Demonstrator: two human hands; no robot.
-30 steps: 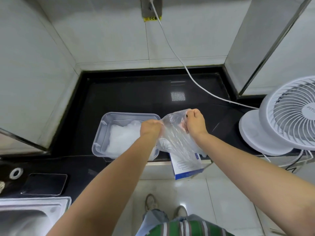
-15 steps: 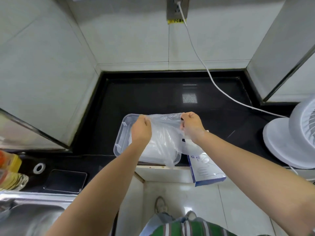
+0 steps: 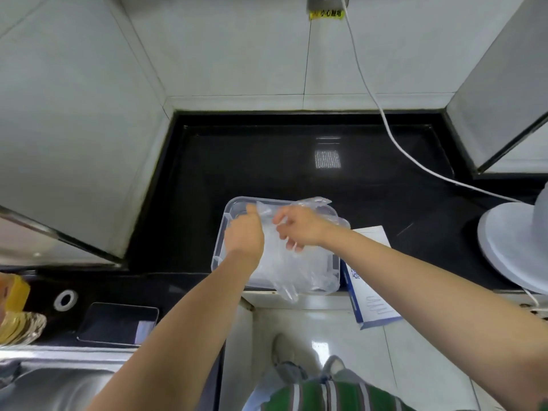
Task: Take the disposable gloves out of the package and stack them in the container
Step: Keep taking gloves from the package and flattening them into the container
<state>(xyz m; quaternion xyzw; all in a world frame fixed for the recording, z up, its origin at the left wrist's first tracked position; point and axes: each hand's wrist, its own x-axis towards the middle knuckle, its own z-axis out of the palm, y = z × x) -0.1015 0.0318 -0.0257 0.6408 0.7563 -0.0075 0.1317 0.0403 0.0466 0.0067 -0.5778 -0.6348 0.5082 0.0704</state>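
A clear plastic container (image 3: 220,247) stands at the front edge of the black counter, with a pile of thin transparent gloves inside. Both my hands are over it, holding one transparent disposable glove (image 3: 286,280) spread out; its fingers hang over the container's near rim. My left hand (image 3: 244,232) pinches the glove's upper left edge. My right hand (image 3: 299,229) grips its upper part from the right, and the cuff sticks out behind it. The white and blue glove package (image 3: 370,280) lies just right of the container, overhanging the counter edge.
A white fan (image 3: 513,250) stands at the right, and its white cable (image 3: 385,129) runs up to a wall socket. At the lower left are a dark phone (image 3: 118,324), a tape roll (image 3: 65,299) and a steel sink (image 3: 44,381). Tiled walls enclose the counter.
Both hands have carried the glove left, from beside the package to over the container, and lowered it onto the pile. The camera view has shifted right and down.
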